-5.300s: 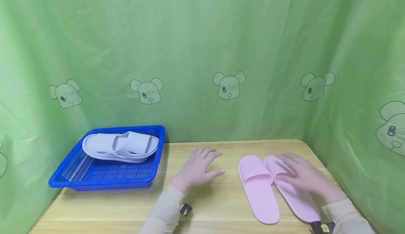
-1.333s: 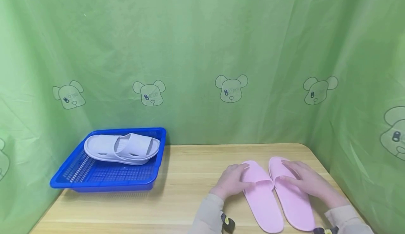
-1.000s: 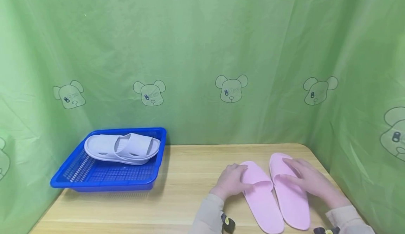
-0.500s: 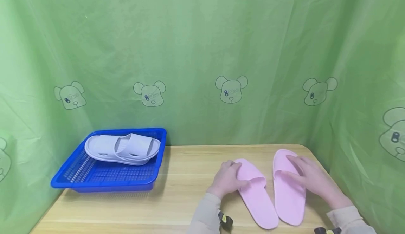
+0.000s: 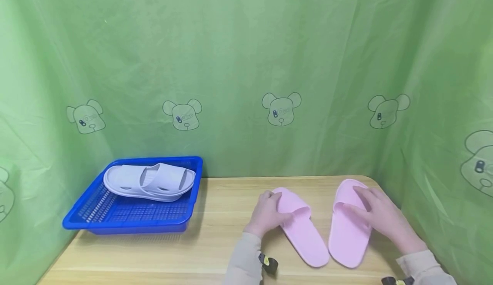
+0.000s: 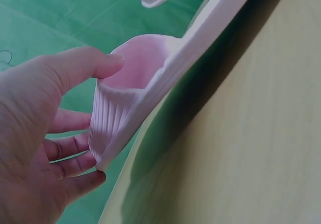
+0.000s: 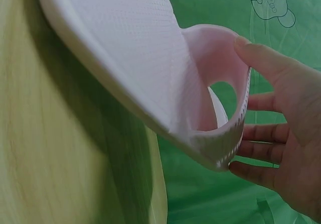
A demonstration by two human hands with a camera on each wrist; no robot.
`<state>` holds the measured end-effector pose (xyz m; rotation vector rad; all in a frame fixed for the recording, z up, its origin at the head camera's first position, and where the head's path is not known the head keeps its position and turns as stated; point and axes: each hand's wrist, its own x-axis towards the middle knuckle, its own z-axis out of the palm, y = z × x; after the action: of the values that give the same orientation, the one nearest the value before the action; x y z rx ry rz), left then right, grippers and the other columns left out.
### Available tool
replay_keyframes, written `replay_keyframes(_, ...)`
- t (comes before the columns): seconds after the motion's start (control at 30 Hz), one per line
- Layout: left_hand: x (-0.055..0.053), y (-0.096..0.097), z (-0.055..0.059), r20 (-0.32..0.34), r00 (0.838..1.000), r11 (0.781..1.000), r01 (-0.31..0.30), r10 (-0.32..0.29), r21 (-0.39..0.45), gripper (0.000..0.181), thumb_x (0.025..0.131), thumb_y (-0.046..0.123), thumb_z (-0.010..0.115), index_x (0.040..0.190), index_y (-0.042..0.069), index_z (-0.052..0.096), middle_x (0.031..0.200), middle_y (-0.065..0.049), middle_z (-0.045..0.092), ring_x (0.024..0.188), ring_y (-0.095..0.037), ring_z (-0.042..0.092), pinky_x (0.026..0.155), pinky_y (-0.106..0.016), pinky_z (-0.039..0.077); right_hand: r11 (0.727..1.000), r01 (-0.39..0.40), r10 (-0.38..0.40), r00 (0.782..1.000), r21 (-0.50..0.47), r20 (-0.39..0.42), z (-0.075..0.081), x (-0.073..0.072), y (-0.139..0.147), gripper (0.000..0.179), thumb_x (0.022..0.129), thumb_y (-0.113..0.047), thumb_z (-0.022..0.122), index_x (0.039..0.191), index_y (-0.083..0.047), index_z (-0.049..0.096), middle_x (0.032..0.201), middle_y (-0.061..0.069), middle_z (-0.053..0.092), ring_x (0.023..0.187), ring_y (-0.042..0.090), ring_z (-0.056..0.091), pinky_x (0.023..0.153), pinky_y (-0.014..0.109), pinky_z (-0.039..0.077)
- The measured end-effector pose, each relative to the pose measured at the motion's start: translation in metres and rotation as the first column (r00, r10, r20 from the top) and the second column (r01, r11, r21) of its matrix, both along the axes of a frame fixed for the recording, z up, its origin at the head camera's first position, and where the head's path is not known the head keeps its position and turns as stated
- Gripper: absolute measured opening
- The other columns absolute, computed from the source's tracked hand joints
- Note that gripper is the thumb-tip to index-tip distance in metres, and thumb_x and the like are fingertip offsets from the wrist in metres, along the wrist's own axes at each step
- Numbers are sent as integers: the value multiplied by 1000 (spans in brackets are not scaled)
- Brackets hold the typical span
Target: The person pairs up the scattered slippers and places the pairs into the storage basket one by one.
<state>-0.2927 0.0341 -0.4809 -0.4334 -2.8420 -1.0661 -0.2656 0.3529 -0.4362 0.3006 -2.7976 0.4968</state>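
Two pink slippers are spread apart at the right of the wooden table in the head view, toes away from me. My left hand [image 5: 265,212] grips the left slipper [image 5: 308,242] by its strap, toe angled left. In the left wrist view the thumb [image 6: 108,65] sits at the strap's opening and the fingers lie along its outside. My right hand [image 5: 383,214] holds the right slipper [image 5: 348,244] the same way, its toe tipped slightly right. The right wrist view shows that slipper's strap [image 7: 233,138] between thumb and fingers. Both slippers are tilted above the wood, with shadows beneath.
A blue basket [image 5: 127,226] stands at the table's left, holding stacked pale lavender slippers [image 5: 123,178]. A green curtain [image 5: 231,139] with bear faces encloses the back and sides. The wooden table [image 5: 223,250] spans the front.
My left hand has come from mid-table to the left slipper and since drawn it left and away from me. The right slipper's heel has swung left and its toe right, widening the gap at the toes.
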Motion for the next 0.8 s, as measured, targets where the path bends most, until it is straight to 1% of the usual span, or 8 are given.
replay_keyframes(0.17, -2, -6, 2, 1, 1000, 999, -29, 29, 21, 79, 73, 42, 78, 139, 7, 52, 129, -12, 55, 113, -23, 53, 98, -35, 51, 999, 42, -42, 999, 5, 8, 1, 0, -2, 81, 87, -57, 62, 142, 0, 43, 135, 34, 44, 118, 55, 43, 90, 77, 35)
replay_keyframes(0.33, -4, -11, 4, 1, 999, 998, -43, 43, 47, 78, 72, 37, 79, 138, 7, 53, 131, -15, 54, 114, -25, 52, 99, -38, 51, 997, 76, -76, 997, 7, 0, 2, 1, -2, 83, 87, -59, 61, 143, -2, 42, 138, 34, 42, 119, 57, 42, 87, 79, 35)
replay_keyframes(0.53, -6, -17, 3, 2, 997, 995, -71, 72, 69, 77, 70, 36, 80, 137, 8, 53, 124, -10, 54, 111, -22, 51, 96, -37, 52, 994, 105, -105, 994, 5, -10, 2, 3, -3, 83, 87, -60, 59, 146, -4, 39, 139, 38, 40, 118, 58, 41, 83, 79, 37)
replay_keyframes(0.73, -7, -21, 4, -4, 995, 990, -103, 104, 100, 78, 70, 34, 80, 137, 7, 53, 130, -12, 52, 118, -25, 49, 100, -41, 50, 992, 126, -126, 991, -9, -38, 5, 5, -6, 85, 86, -62, 60, 143, -1, 42, 136, 39, 42, 116, 58, 43, 82, 78, 38)
replay_keyframes(0.8, -7, -21, 5, -10, 993, 988, -112, 114, 109, 78, 69, 34, 79, 137, 7, 52, 131, -11, 52, 119, -25, 48, 101, -41, 50, 992, 126, -127, 991, -14, -45, 5, 5, -7, 85, 86, -61, 60, 142, 0, 43, 136, 39, 42, 117, 58, 42, 84, 78, 37)
